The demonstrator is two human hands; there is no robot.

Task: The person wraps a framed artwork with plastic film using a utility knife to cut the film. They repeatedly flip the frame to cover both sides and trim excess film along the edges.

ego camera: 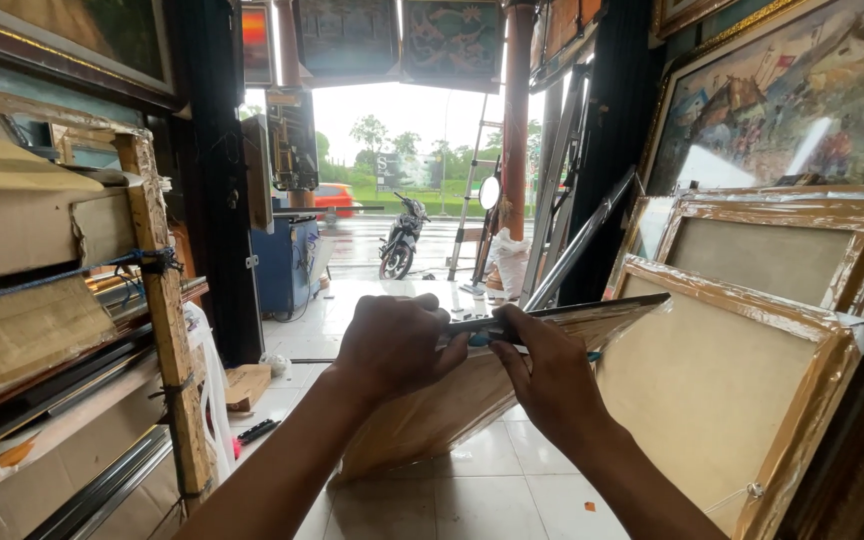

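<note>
1. Plastic-wrapped canvas [432, 410] stands tilted on the tiled floor [512, 490], its top edge raised to the hands so that edge can be worked on.
2. Left hand [392, 345] is closed in a fist over the top edge, steadying it.
3. Right hand [547, 375] pinches a small blue-handled tool [482, 338] against the edge.
4. More wrapped frames [722, 390] lean at right; a wooden rack [162, 300] stands left.

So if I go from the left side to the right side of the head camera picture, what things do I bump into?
Wooden rack of cardboard-wrapped frames → left hand → right hand → wrapped frames leaning at the right. Both hands grip the tilted wrapped frame.
</note>
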